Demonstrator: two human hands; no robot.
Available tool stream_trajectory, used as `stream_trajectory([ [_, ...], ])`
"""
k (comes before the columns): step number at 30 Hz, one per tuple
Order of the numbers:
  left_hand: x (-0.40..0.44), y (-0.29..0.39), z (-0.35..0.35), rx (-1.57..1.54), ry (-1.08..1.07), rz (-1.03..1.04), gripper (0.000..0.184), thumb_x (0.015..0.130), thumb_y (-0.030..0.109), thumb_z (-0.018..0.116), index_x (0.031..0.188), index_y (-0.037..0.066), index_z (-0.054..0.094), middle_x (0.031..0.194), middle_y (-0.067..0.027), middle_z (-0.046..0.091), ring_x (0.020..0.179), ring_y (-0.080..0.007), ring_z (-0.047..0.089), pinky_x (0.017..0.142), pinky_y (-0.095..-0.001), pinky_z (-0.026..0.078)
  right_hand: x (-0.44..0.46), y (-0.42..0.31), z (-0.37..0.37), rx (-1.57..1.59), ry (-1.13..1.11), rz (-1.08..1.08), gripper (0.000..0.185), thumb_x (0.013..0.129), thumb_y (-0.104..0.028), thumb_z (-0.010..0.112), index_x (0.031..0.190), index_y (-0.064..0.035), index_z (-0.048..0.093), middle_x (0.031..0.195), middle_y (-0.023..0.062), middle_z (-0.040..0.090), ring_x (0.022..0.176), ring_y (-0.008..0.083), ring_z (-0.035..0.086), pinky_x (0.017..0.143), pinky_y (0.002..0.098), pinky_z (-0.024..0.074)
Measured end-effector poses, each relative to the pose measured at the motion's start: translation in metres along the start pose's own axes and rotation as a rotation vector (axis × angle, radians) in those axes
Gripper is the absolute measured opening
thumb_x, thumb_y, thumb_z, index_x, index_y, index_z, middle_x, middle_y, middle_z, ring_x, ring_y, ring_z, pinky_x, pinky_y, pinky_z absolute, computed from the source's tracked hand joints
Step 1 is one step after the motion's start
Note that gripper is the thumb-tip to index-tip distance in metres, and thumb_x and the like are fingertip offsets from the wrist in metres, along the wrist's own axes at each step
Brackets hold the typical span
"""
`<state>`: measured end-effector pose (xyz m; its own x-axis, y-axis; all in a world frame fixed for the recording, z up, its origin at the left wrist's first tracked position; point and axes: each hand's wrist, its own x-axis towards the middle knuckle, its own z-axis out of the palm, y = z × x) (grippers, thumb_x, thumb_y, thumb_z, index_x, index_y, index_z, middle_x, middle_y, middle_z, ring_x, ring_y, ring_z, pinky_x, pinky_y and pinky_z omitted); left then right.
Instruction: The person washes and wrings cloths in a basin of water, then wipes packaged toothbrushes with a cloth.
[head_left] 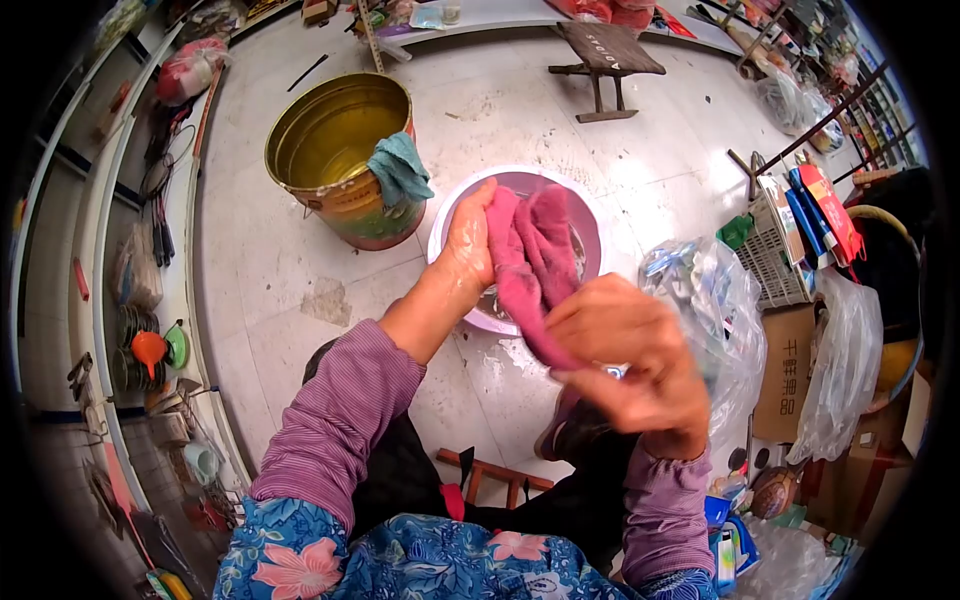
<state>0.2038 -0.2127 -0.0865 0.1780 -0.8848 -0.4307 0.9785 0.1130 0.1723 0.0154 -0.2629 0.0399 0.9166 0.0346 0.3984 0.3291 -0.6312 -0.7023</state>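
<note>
A pink cloth hangs in folds between my two hands, over a light purple basin on the floor. My left hand is wet and holds the cloth's upper left part. My right hand, slightly blurred, grips the lower end of the cloth at the basin's near right side. Some water shows inside the basin, partly hidden by the cloth.
A large metal bucket stands at the upper left with a teal rag over its rim. A folding stool is further back. Plastic bags and a cardboard box lie right; shelves line the left.
</note>
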Motion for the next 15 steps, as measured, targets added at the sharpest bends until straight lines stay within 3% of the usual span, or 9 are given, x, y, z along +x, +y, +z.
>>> stream_trajectory([
  [1,0.005,0.000,-0.007,0.001,-0.001,0.000,0.055,0.095,0.047,0.035,0.115,-0.001,0.053,0.112,-0.0169,0.060,0.102,-0.0326,0.058,0.095,-0.0473,0.044,-0.003,0.006,-0.006,0.067,0.097,0.025,0.012,0.061,0.000,0.070,0.072,0.0029,0.065,0.076,0.0123,0.065,0.078,0.0262,0.064,0.073,0.0365,0.0462],
  [3,0.010,0.000,-0.013,0.121,-0.009,0.069,0.051,0.092,0.042,0.048,0.116,-0.003,0.053,0.116,-0.0170,0.058,0.106,-0.0304,0.057,0.096,-0.0477,0.043,-0.007,0.020,-0.021,0.191,0.274,0.115,0.017,0.067,0.002,0.072,0.084,0.0036,0.069,0.088,0.0134,0.068,0.084,0.0239,0.064,0.078,0.0354,0.0495],
  [5,0.008,-0.007,-0.009,0.099,-0.005,0.056,0.047,0.091,0.039,0.052,0.114,-0.002,0.054,0.111,-0.0151,0.060,0.101,-0.0282,0.059,0.094,-0.0460,0.045,-0.005,0.026,-0.023,0.202,0.613,0.332,0.014,0.074,0.001,0.069,0.089,0.0027,0.070,0.088,0.0131,0.067,0.082,0.0185,0.062,0.075,0.0293,0.0495],
  [8,-0.017,-0.021,0.019,0.124,0.013,0.017,0.042,0.089,0.038,0.057,0.109,0.000,0.057,0.099,-0.0101,0.063,0.091,-0.0245,0.061,0.089,-0.0429,0.048,-0.008,0.069,-0.022,0.399,0.816,0.372,0.017,0.081,-0.005,0.067,0.093,0.0073,0.067,0.086,0.0090,0.065,0.078,0.0133,0.060,0.075,0.0256,0.0474],
  [12,-0.014,-0.038,0.010,0.141,-0.059,-0.103,0.038,0.087,0.036,0.063,0.109,0.006,0.058,0.101,-0.0086,0.063,0.096,-0.0219,0.061,0.090,-0.0409,0.047,-0.019,0.118,-0.005,0.601,0.871,0.612,0.016,0.082,-0.008,0.068,0.094,0.0026,0.068,0.084,0.0047,0.067,0.076,0.0096,0.059,0.073,0.0230,0.0462],
  [15,-0.028,-0.047,0.020,0.144,-0.154,-0.154,0.039,0.085,0.031,0.066,0.113,0.008,0.055,0.109,-0.0067,0.059,0.103,-0.0191,0.058,0.097,-0.0368,0.044,-0.022,0.139,0.013,0.793,0.849,0.775,0.012,0.083,-0.010,0.068,0.086,0.0021,0.068,0.080,0.0051,0.066,0.068,0.0091,0.060,0.062,0.0213,0.0484],
])
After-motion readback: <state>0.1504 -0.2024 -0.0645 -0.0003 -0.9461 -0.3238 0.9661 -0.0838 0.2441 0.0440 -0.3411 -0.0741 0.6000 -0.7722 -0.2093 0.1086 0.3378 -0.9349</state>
